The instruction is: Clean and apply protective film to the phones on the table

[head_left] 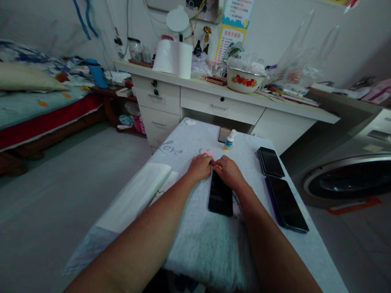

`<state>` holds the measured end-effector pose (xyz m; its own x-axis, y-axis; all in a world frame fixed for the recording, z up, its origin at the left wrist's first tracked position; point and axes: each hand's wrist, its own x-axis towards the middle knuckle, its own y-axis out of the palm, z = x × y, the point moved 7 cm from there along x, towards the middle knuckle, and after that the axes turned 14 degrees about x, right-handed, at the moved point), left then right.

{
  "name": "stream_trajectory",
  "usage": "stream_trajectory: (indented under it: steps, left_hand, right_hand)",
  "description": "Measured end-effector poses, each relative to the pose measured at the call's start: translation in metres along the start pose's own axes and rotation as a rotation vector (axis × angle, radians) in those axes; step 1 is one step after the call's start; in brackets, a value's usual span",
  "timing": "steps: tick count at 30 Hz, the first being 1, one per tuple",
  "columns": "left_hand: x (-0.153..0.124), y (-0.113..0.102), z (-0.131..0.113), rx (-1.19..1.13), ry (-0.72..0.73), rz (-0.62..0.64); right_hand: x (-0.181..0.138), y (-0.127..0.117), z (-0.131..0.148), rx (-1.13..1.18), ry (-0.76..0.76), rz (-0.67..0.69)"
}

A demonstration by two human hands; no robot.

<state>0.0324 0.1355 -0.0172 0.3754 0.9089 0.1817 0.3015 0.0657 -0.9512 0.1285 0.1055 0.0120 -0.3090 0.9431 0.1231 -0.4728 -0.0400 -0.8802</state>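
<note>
A black smartphone (220, 196) lies screen up on the cloth-covered table (189, 228), between my forearms. My left hand (200, 167) and my right hand (228, 171) meet over its far end, fingers curled and fingertips pressed together. Whatever small thing they pinch, if anything, is hidden by the fingers. Just beyond them stands a small white spray bottle (229, 140) with a blue label and yellowish base. Behind the bottle, another phone (224, 134) lies flat.
Stacked phones or tablets (271, 162) and a larger dark pair (287, 204) line the table's right side. White paper or cloth (134, 197) lies at left. A white desk (220, 106) with a floral bowl (244, 80) stands behind; a washing machine (345, 162) is at right.
</note>
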Motion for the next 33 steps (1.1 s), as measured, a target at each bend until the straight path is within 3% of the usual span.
stream_trajectory:
  steps: [11, 26, 33]
  left_hand:
    - [0.0, -0.001, -0.001, -0.014, 0.005, 0.007]
    - [-0.002, 0.0, -0.002, -0.034, 0.016, -0.006]
    - [-0.001, -0.003, -0.003, -0.05, 0.01, -0.005]
  right_hand:
    - [-0.013, 0.001, 0.014, 0.084, -0.06, 0.147]
    - [-0.037, 0.002, 0.03, 0.238, -0.155, 0.119]
    - [-0.049, 0.003, 0.041, 0.298, -0.196, 0.24]
